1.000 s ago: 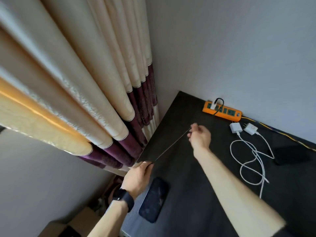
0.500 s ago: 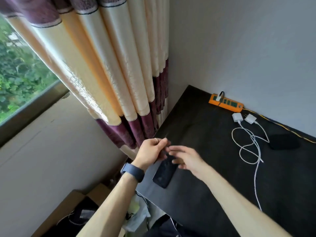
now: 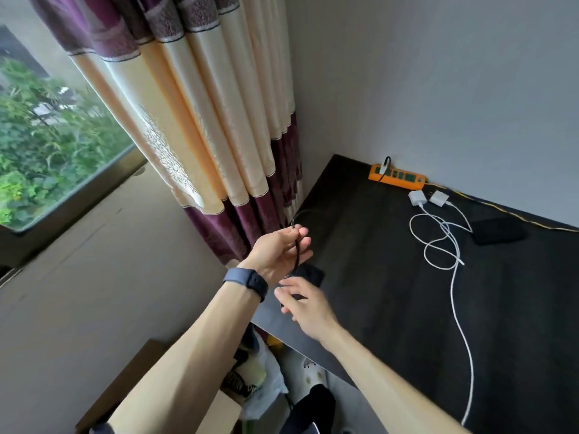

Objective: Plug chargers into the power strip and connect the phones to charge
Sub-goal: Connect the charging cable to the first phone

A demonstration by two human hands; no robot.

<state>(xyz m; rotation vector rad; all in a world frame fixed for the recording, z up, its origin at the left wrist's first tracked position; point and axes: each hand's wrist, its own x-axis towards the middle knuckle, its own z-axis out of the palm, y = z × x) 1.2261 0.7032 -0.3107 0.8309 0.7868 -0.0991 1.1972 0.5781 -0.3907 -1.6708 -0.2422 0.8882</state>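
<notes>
Power strip (image 3: 397,178), a long orange plastic bar with green sockets, lies at the far edge of the table (image 3: 376,292), close against the pale wall (image 3: 438,73). This table is a broad, matte black slab that fills the right of the view, and to its left a pleated curtain (image 3: 203,120) of glossy cream and purple bands hangs beside a window (image 3: 47,136). Both bare forearms reach in from below toward the table's left edge. The left hand (image 3: 279,253) is raised palm up above that edge, a dark wristband (image 3: 247,281) on its wrist, and its fingers are curled round a thin black cable (image 3: 297,250) that runs down through the grip and loops out above the fingertips. The right hand (image 3: 308,310) is lower, slightly blurred, its fingers straight and spread and gripping nothing, hovering at the near end of a black phone (image 3: 310,274) that lies flat at the table's edge. Whether it touches the phone I cannot tell. A second black phone (image 3: 498,231), a glossy rounded rectangle, lies flat well to the right. White cables (image 3: 438,249) curl in loose loops between the two phones, one trailing toward the near edge. Two white square chargers (image 3: 416,198) lie side by side just in front of the strip, unplugged. A small white plug (image 3: 383,169) with a black lead sits in the strip's left end.
</notes>
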